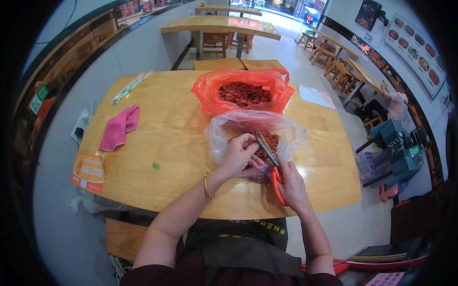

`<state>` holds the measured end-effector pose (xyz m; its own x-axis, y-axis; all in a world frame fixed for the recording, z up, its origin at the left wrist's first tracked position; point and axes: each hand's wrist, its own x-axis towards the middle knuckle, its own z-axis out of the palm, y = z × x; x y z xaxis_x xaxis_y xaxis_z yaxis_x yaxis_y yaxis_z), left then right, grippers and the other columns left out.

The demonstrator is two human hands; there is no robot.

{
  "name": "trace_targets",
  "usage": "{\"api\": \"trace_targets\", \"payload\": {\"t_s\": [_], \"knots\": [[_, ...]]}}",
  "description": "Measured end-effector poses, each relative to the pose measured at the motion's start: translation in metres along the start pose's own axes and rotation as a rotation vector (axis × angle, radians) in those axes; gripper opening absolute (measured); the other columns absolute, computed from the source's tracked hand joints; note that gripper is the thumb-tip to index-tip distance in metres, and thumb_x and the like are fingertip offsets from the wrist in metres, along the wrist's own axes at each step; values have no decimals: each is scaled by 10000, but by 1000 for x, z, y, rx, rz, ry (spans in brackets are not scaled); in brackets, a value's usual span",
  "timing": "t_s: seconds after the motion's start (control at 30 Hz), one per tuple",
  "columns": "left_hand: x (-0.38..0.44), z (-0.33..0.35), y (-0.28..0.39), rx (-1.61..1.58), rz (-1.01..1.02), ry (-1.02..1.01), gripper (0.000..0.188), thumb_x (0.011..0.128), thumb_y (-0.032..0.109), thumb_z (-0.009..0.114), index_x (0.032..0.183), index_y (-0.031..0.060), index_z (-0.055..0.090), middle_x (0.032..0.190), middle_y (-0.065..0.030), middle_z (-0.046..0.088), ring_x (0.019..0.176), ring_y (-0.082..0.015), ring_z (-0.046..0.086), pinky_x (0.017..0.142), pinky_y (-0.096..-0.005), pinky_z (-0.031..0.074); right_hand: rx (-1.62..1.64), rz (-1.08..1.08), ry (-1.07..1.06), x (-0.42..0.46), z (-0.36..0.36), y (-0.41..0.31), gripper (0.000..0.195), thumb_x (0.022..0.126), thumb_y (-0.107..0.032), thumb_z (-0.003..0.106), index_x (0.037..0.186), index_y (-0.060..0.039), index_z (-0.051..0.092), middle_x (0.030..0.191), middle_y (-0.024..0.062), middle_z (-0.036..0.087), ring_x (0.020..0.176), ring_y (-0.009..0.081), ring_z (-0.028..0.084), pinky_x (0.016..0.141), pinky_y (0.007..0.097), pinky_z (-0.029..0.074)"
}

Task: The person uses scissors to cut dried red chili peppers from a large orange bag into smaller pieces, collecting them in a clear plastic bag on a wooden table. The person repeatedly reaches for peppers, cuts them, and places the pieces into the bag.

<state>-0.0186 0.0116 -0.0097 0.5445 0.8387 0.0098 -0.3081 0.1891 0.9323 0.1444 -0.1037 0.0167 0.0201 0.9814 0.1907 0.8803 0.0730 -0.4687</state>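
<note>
My right hand (294, 183) grips a pair of scissors (278, 178) by its orange-red handles. The metal blades point up and left, slightly parted, over a clear plastic bag (293, 134). Inside that bag lie cut dried red chili pieces (271, 141). My left hand (240, 153) is over the bag's left part, fingers curled beside the blades; whether anything is pinched in them is hidden. Just behind stands a red plastic bag (207, 96), open at the top, full of whole dried red chilies (245, 93).
On the wooden table (171, 128) lie a pink cloth (120, 128), wrapped chopsticks (131, 87), a paper sheet (316, 95), an orange printed card (88, 172) and a green leaf scrap (155, 165). A wall borders the left. A person (395, 103) sits at the right.
</note>
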Motion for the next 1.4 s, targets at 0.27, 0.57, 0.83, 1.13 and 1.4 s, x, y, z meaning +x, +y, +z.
{"api": "trace_targets", "payload": {"t_s": [0.27, 0.57, 0.83, 1.13, 1.4], "knots": [[0, 0, 1, 47, -72, -51, 192, 952, 103, 526, 1102, -17, 526, 989, -100, 630, 631, -155, 652, 500, -228, 541, 45, -20, 6, 1, 0, -1, 555, 867, -162, 607, 1360, -22, 394, 933, 231, 522, 858, 396, 565, 760, 450, 467], [-4, 2, 4, 57, -36, -22, 174, 950, 94, 513, 1093, -4, 532, 963, -97, 622, 609, -141, 639, 470, -221, 525, 6, -21, -13, 3, 0, -6, 550, 877, -169, 595, 1359, -7, 387, 937, 241, 524, 854, 405, 563, 760, 455, 467], [2, -5, 0, 88, -61, -16, 168, 929, 57, 516, 1074, -16, 563, 932, -92, 630, 610, -137, 635, 471, -224, 522, 13, 3, -40, 3, 4, -7, 543, 887, -204, 585, 1359, -20, 391, 949, 275, 543, 840, 438, 586, 739, 474, 479], [4, -10, 0, 199, -108, -21, 133, 935, 70, 516, 1023, -16, 567, 934, -88, 629, 616, -129, 637, 478, -221, 519, 5, -59, -52, 6, 8, 8, 540, 884, -231, 601, 1350, -45, 403, 955, 283, 571, 841, 454, 591, 724, 491, 478], [4, -7, -2, 118, -42, -2, 163, 943, 106, 530, 1062, -2, 563, 927, -77, 640, 609, -102, 629, 483, -202, 507, -86, -27, 4, 2, 5, -3, 547, 889, -212, 592, 1358, -26, 379, 922, 242, 525, 838, 409, 565, 735, 462, 474]]}}
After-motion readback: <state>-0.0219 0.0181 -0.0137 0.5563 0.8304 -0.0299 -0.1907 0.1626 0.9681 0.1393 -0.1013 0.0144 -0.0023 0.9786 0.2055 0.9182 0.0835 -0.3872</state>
